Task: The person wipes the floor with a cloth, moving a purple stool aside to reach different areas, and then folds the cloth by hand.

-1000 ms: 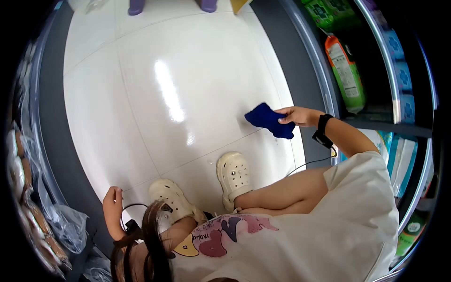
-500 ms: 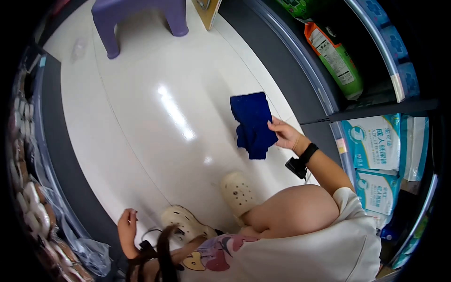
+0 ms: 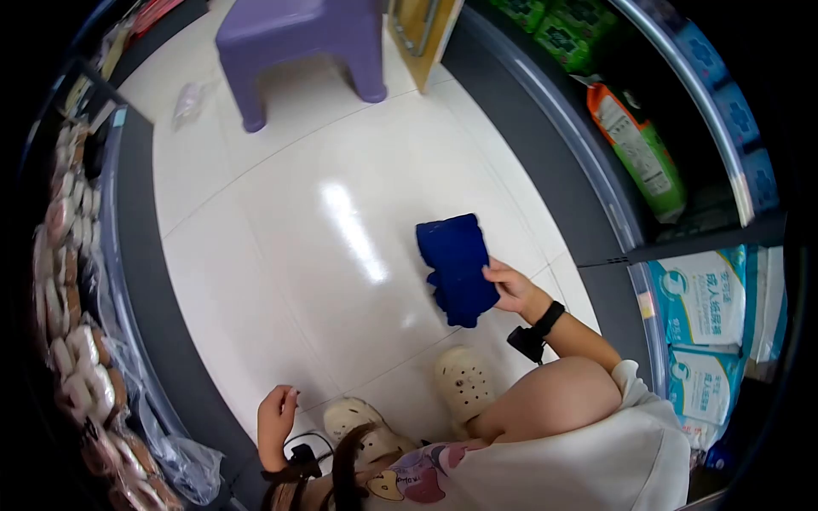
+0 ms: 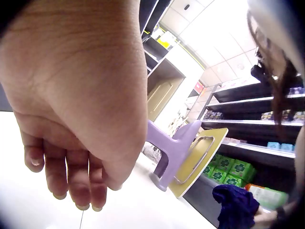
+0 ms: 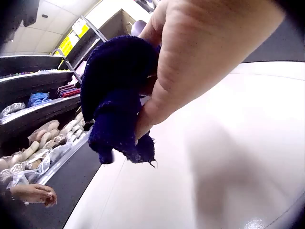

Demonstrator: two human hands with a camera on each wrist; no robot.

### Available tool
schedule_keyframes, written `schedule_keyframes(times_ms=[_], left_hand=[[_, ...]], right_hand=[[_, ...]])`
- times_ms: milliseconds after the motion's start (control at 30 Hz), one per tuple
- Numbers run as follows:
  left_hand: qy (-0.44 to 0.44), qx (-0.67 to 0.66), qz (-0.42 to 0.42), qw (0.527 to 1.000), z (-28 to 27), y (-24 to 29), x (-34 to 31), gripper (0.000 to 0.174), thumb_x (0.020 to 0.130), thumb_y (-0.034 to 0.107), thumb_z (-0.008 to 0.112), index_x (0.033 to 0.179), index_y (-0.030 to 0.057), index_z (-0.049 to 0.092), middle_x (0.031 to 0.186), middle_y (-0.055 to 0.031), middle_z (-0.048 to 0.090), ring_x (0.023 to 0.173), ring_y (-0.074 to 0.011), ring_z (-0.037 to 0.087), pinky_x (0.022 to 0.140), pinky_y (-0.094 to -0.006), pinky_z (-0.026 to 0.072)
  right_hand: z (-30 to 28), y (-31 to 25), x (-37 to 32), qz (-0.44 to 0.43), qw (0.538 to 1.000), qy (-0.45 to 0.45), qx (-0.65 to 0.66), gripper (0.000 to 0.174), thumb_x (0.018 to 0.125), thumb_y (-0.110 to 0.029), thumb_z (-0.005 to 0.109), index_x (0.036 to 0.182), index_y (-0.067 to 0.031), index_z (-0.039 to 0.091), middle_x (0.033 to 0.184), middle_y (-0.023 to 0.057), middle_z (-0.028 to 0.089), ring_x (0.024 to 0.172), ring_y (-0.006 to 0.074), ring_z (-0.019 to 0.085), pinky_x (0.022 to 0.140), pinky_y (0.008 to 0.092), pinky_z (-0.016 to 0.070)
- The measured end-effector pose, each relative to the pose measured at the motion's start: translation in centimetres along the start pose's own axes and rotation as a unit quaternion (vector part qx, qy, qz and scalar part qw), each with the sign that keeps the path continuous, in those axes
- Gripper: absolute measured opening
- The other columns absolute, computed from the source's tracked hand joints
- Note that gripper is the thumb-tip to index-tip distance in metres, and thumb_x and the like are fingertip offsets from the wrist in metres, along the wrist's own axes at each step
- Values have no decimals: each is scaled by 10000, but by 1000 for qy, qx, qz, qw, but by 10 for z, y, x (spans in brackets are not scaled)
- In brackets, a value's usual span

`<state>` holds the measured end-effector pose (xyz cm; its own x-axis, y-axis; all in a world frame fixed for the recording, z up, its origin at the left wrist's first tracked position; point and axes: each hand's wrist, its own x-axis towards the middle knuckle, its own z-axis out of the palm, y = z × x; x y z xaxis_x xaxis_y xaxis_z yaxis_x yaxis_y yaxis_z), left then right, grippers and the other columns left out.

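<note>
A folded dark blue cloth (image 3: 458, 268) is held by my right hand (image 3: 511, 285) above the floor. In the right wrist view the thumb and fingers pinch the cloth (image 5: 119, 95), which hangs in rounded folds with frayed threads at its lower edge. My left hand (image 3: 277, 417) hangs low on the left, near the left clog, holding nothing. The left wrist view shows its fingers (image 4: 76, 181) pointing down, loosely bent over the white floor, with the blue cloth (image 4: 233, 205) far off at lower right.
A purple stool (image 3: 298, 47) and a yellowish board (image 3: 422, 38) stand ahead on the floor (image 3: 273, 230). Shelves run along both sides: bagged slippers (image 3: 81, 366) on the left, diaper packs (image 3: 703, 285) and a green-orange pack (image 3: 639, 153) on the right. Cream clogs (image 3: 464, 383) are below me.
The head view has tilted up, showing more of the stool. My right hand has turned the cloth so its broad side faces the head camera. The left hand stays low and holds nothing.
</note>
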<state>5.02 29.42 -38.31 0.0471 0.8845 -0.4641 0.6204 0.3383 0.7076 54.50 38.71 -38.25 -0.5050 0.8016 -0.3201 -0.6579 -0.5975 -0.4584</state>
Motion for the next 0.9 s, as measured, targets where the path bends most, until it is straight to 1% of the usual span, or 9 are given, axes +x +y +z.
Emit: schedule_keyframes(times_ms=[200, 267, 333, 400, 433, 533, 633, 733, 900], left_hand=[[10, 71, 33, 997, 5, 0, 2, 197, 956, 186, 563, 957, 5, 641, 729, -83, 623, 653, -150, 594, 602, -278, 468], [14, 93, 45, 995, 7, -4, 2, 191, 950, 185, 566, 963, 11, 644, 733, -90, 626, 660, -164, 599, 603, -283, 471], [19, 93, 47, 994, 10, -6, 0, 184, 936, 182, 579, 973, 16, 648, 777, -96, 643, 698, -185, 615, 614, -295, 487], [27, 87, 64, 994, 16, -16, -1, 186, 928, 182, 586, 990, 17, 646, 813, -99, 650, 717, -191, 619, 619, -303, 496], [-23, 87, 24, 996, 12, -19, 1, 281, 902, 168, 601, 1151, 38, 614, 1086, -164, 638, 953, -269, 629, 790, -367, 516], [104, 232, 168, 952, 20, -26, 5, 487, 876, 169, 617, 1341, 73, 513, 1388, -229, 459, 1250, -390, 475, 1010, -465, 413], [66, 281, 131, 948, 27, -50, 11, 615, 859, 181, 629, 1435, 105, 429, 1526, -246, 262, 1383, -484, 262, 1117, -534, 262], [64, 297, 103, 947, 30, -59, 14, 619, 859, 205, 638, 1435, 109, 435, 1532, -241, 259, 1389, -495, 246, 1112, -552, 262], [66, 284, 106, 950, 16, -62, 22, 638, 857, 229, 668, 1443, 136, 433, 1549, -207, 245, 1408, -474, 227, 1122, -548, 254]], right_hand=[[-13, -9, -14, -43, 999, 11, -12, 659, 933, -160, 607, 1475, -16, 263, 1450, 180, 420, 1313, 308, 459, 1128, 436, 348], [-26, -16, -27, -59, 995, 77, -9, 651, 931, -164, 606, 1477, -33, 277, 1451, 179, 421, 1314, 318, 457, 1125, 453, 350], [-31, -24, -41, -83, 984, 154, -15, 647, 883, -189, 664, 1439, -53, 363, 1397, 164, 491, 1260, 316, 508, 1092, 470, 385], [-37, -30, -50, -108, 979, 173, -21, 617, 909, -194, 631, 1451, -91, 356, 1401, 154, 488, 1267, 317, 500, 1079, 489, 391], [-37, -34, -53, -116, 976, 183, -25, 610, 915, -196, 623, 1453, -95, 355, 1399, 153, 489, 1267, 315, 500, 1077, 491, 392], [-33, -44, -55, -126, 973, 189, -44, 617, 929, -199, 601, 1469, -94, 321, 1424, 156, 460, 1287, 319, 480, 1088, 500, 380], [-33, -50, -44, -126, 977, 160, -63, 676, 935, -187, 589, 1504, -77, 240, 1475, 183, 393, 1337, 339, 427, 1119, 513, 345], [-36, -53, -32, -124, 970, 196, -69, 682, 933, -192, 595, 1504, -76, 241, 1471, 184, 398, 1338, 340, 426, 1120, 508, 345], [-53, -57, 7, -105, 971, 188, -102, 711, 933, -203, 598, 1520, -87, 213, 1514, 168, 350, 1372, 339, 383, 1148, 498, 295]])
